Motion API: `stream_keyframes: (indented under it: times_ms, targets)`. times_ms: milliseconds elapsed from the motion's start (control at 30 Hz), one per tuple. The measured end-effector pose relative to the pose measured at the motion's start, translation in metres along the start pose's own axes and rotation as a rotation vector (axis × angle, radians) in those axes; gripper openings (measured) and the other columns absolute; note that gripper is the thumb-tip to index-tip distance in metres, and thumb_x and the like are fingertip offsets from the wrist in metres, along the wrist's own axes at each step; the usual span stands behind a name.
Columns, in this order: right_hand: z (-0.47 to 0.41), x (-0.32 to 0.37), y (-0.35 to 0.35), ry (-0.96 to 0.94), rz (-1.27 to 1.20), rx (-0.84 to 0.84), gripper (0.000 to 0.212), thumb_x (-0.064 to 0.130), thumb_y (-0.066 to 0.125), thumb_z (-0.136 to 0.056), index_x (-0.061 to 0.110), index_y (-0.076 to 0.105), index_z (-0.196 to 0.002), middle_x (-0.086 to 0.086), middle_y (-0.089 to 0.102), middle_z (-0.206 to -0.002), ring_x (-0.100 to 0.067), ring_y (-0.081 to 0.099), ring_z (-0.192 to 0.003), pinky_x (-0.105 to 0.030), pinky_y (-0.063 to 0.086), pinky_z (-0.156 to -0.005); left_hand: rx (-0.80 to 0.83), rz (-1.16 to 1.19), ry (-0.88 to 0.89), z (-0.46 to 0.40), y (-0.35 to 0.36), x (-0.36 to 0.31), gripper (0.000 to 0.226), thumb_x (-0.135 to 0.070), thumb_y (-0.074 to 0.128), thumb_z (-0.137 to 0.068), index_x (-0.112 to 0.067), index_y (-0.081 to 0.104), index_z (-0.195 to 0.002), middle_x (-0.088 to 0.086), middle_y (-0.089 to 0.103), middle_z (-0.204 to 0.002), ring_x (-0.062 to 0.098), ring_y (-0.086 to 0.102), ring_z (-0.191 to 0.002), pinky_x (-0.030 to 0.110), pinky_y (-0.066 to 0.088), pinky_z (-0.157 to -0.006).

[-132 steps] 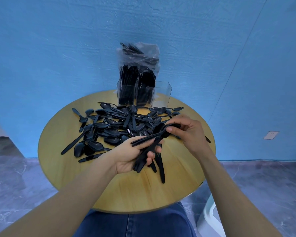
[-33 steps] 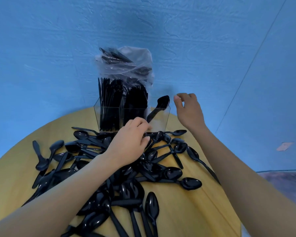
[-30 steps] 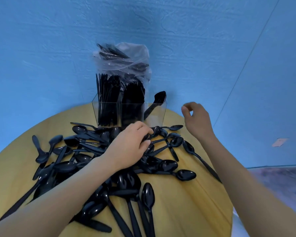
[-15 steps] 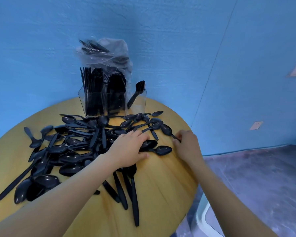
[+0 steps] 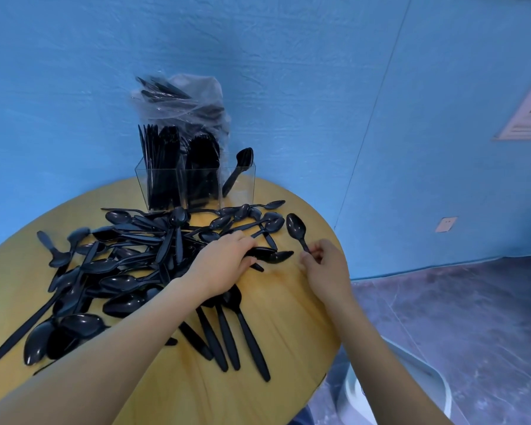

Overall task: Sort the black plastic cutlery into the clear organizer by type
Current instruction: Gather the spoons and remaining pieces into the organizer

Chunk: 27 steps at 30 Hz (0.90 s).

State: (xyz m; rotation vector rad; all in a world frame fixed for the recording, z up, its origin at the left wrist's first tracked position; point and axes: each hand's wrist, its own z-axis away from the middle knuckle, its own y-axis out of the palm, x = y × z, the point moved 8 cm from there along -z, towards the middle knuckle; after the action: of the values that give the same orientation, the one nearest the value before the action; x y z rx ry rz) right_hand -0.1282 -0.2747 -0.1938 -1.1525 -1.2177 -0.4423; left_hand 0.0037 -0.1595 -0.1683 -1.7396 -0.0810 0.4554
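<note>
A heap of black plastic spoons (image 5: 129, 259) covers the round wooden table (image 5: 258, 391). The clear organizer (image 5: 246, 179) stands at the far edge: its left and middle compartments are packed with black cutlery, its right one holds a single spoon (image 5: 238, 168). My right hand (image 5: 325, 268) pinches the handle of one black spoon (image 5: 296, 228), bowl pointing away. My left hand (image 5: 224, 265) lies palm down on the heap's right end, fingers over spoons (image 5: 273, 256); whether it grips one is hidden.
A clear plastic bag (image 5: 184, 99) with more black cutlery leans on the blue wall behind the organizer. Several long black handles (image 5: 236, 338) lie near the table's front edge. A white chair (image 5: 411, 381) stands low at the right, over a grey floor.
My right hand, flat at the table's right edge half a second ago, now holds a spoon by its handle. The left hand stays on the heap. The view has shifted slightly.
</note>
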Motion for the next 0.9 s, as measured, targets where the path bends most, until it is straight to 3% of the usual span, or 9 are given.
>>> stream_keyframes:
  times_ms: [167,267,367,533,667,767,900]
  targets:
    - [0.006,0.012,0.009,0.000,-0.151,0.012,0.004,0.014,0.058,-0.091,0.011,0.058,-0.091,0.000,0.059,-0.081,-0.011,0.051,-0.073,-0.021,0.041,-0.065,-0.145,0.161,-0.068,-0.001,-0.020,0.010,0.022,-0.029,0.046,-0.097,-0.017,0.054,-0.114,-0.005,0.048,-0.100,0.013,0.049,-0.087,0.031,0.046,-0.075]
    - [0.006,0.028,0.015,-0.019,-0.234,0.024,0.007,0.013,0.058,-0.092,0.015,0.056,-0.085,-0.005,0.062,-0.083,-0.013,0.054,-0.072,-0.030,0.048,-0.072,-0.203,0.226,-0.104,-0.002,-0.032,0.016,0.021,-0.029,0.044,-0.098,-0.015,0.052,-0.112,-0.004,0.048,-0.095,0.013,0.048,-0.076,0.029,0.040,-0.064]
    - [0.005,0.048,0.021,-0.034,-0.371,0.049,0.008,0.005,0.055,-0.092,0.011,0.053,-0.087,-0.003,0.058,-0.078,-0.011,0.054,-0.065,-0.019,0.051,-0.063,-0.242,0.325,-0.144,-0.002,-0.044,0.022,0.017,-0.029,0.041,-0.099,-0.016,0.051,-0.105,-0.006,0.059,-0.084,0.011,0.054,-0.067,0.029,0.041,-0.056]
    - [0.006,0.078,0.030,-0.081,-0.490,0.071,0.010,0.004,0.051,-0.094,0.012,0.052,-0.087,-0.007,0.057,-0.075,-0.006,0.047,-0.053,-0.018,0.042,-0.050,-0.321,0.281,-0.129,0.003,-0.061,0.020,0.018,-0.029,0.038,-0.100,-0.016,0.046,-0.110,-0.016,0.065,-0.087,0.006,0.062,-0.070,0.030,0.051,-0.060]
    - [0.006,0.101,0.037,-0.120,-0.486,0.051,0.022,0.031,0.051,-0.096,0.012,0.056,-0.086,-0.001,0.059,-0.074,-0.008,0.044,-0.057,-0.026,0.036,-0.056,-0.357,0.207,-0.087,0.010,-0.062,0.013,0.022,-0.028,0.036,-0.100,-0.013,0.045,-0.112,-0.012,0.065,-0.084,0.013,0.064,-0.070,0.039,0.053,-0.061]
    - [0.006,0.108,0.040,-0.113,-0.418,0.037,0.035,0.046,0.057,-0.089,0.014,0.050,-0.077,-0.003,0.049,-0.072,-0.012,0.040,-0.058,-0.028,0.034,-0.057,-0.367,0.192,-0.075,0.014,-0.058,0.010,0.020,-0.026,0.038,-0.100,-0.012,0.044,-0.113,-0.009,0.065,-0.084,0.017,0.062,-0.067,0.035,0.050,-0.057]
    - [0.007,0.104,0.038,-0.091,-0.348,0.021,0.030,0.037,0.055,-0.091,0.016,0.047,-0.072,-0.006,0.047,-0.070,-0.018,0.041,-0.059,-0.033,0.034,-0.057,-0.336,0.303,-0.045,0.022,-0.057,0.007,0.022,-0.027,0.036,-0.101,-0.014,0.046,-0.115,-0.009,0.066,-0.088,0.016,0.065,-0.077,0.037,0.053,-0.066]
